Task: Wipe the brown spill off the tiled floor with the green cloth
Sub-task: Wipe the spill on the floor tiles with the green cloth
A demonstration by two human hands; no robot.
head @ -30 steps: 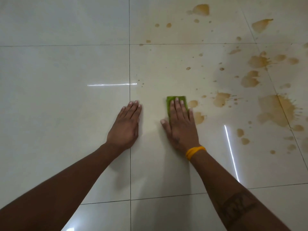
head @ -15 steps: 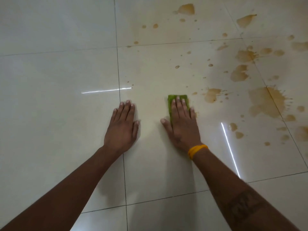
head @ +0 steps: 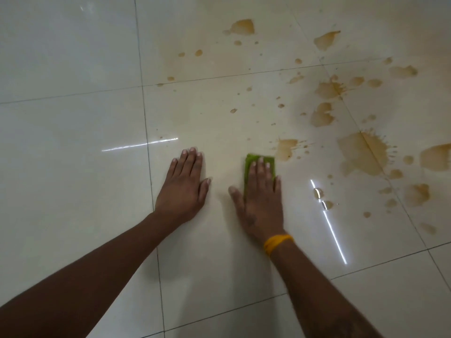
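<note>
- Floor of glossy pale tiles with thin dark grout lines; two bright streaks of reflected light on it.
- Left hand lies flat, palm down on bare tile, fingers straight and close together, thumb a little apart; it holds nothing.
- Right hand lies flat, palm down on the green cloth, fingers straight and together, thumb splayed to the left on bare tile.
- Cloth is folded narrow; its far end and left edge show beyond the fingertips and beside the index finger, the rest hidden under the hand.
- Yellow band sits on the right wrist.
- Brown spill spreads as puddles and droplets beyond and to the right of the right fingertips; the nearest splat lies just past the cloth's far right corner.
- Tile under and between both hands looks clean.
</note>
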